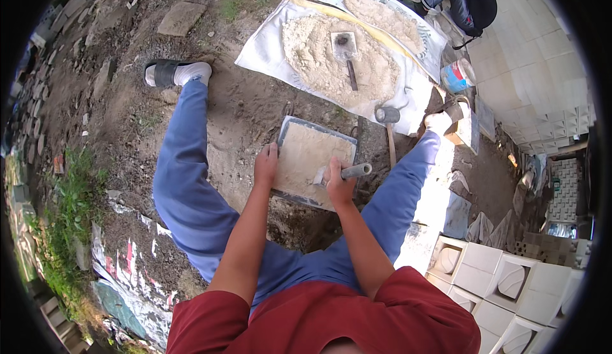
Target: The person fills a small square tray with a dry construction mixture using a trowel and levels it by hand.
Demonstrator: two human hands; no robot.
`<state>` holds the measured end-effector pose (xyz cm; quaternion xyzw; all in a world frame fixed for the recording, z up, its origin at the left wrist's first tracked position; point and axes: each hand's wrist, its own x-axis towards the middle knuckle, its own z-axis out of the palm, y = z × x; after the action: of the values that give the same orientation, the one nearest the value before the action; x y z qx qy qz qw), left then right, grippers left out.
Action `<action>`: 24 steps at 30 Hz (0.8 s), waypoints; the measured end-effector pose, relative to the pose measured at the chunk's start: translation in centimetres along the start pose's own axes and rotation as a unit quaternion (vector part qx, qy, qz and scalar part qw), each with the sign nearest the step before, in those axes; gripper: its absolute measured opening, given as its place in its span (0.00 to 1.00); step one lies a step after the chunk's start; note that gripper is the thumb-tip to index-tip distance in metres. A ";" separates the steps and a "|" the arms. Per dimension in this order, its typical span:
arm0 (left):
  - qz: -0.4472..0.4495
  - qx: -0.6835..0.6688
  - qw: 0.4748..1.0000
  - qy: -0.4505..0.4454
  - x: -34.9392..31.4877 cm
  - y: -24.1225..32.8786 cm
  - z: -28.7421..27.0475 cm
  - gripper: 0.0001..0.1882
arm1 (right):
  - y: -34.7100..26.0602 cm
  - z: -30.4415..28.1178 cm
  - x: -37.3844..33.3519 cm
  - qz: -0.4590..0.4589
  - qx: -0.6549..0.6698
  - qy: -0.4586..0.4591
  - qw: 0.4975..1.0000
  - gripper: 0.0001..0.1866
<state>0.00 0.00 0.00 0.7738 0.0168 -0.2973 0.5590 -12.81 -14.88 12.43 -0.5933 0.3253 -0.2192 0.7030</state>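
The left hand (266, 164), fingers bent, touches the left edge of a square tray (299, 199) on the ground; whether it grips, I cannot tell; the right hand (338, 182) closes round a grey-handled tool (358, 171) at the tray's right; pale mix (312, 150) fills it; a mallet (387, 115) lies farther right.

I record passage over bare soil (229, 140) between left hand (265, 164) and left leg (182, 156). I also find a soil strip (312, 112) between the filled mould (312, 148) and the powder-laden sheet (268, 49). The right side is obstructed: a grey-handled tool (357, 171) in the right hand (338, 182) juts past the mould's edge, near the mallet (388, 117) and right leg (405, 182).
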 end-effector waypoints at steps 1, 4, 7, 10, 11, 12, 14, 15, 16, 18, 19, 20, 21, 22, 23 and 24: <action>-0.008 0.017 1.000 0.005 -0.4 0.7 0.2 0.29 | 0.3 0.0 0.2 -0.038 -0.106 -0.018 0.993 0.22; -0.010 0.041 0.998 0.035 -1.7 1.1 0.3 0.28 | -1.5 1.7 -0.4 -0.028 -0.130 -0.010 0.991 0.25; 0.013 0.049 0.997 0.065 -1.5 2.5 0.8 0.28 | -2.5 2.2 0.7 0.007 -0.005 0.006 1.000 0.25; -0.020 0.111 0.991 0.065 -1.4 4.7 1.7 0.30 | -2.7 2.2 1.2 -0.026 -0.040 -0.004 0.999 0.25; -0.067 0.169 0.982 0.057 -1.7 5.4 1.9 0.31 | -2.8 2.3 1.2 -0.050 -0.121 -0.001 0.991 0.25; -0.067 0.169 0.982 0.055 -2.3 6.0 2.2 0.31 | -3.4 2.2 1.1 -0.049 -0.122 0.001 0.991 0.25; -0.083 0.195 0.975 0.066 -3.7 6.5 1.9 0.35 | -5.2 2.9 0.5 0.007 0.021 0.033 0.999 0.25; -0.083 0.195 0.975 0.068 -3.8 6.8 1.7 0.35 | -5.7 3.3 0.7 0.007 0.022 0.032 0.999 0.25; -0.084 0.205 0.973 0.062 -3.7 7.2 1.6 0.34 | -6.0 3.9 1.4 -0.015 0.036 0.020 0.999 0.25; -0.082 0.214 0.972 0.055 -3.7 7.8 1.7 0.34 | -5.4 4.1 2.6 -0.039 0.050 0.011 0.998 0.26; -0.070 0.213 0.973 0.055 -3.6 8.1 2.4 0.34 | -3.6 3.1 3.5 -0.068 -0.020 0.025 0.997 0.26; -0.062 0.214 0.973 0.059 -3.6 8.1 2.7 0.34 | -2.4 2.8 4.0 -0.091 -0.088 0.035 0.991 0.25; -0.065 0.215 0.973 0.061 -3.7 8.0 2.4 0.34 | -2.7 3.2 4.1 -0.089 -0.087 0.033 0.992 0.25; -0.059 0.219 0.971 0.071 -3.9 7.9 2.2 0.34 | -3.1 3.4 4.2 -0.065 -0.069 0.023 0.995 0.25; -0.052 0.222 0.970 0.081 -4.2 7.8 2.0 0.34 | -3.6 3.5 4.2 -0.042 -0.052 0.014 0.998 0.25; -0.053 0.222 0.970 0.082 -4.5 7.9 1.7 0.34 | -4.6 3.9 3.9 -0.041 -0.051 0.012 0.998 0.25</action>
<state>-1.60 -3.09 8.54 0.8986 0.0373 -0.2581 0.3529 -6.93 -15.83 16.43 -0.6388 0.3200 -0.2380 0.6579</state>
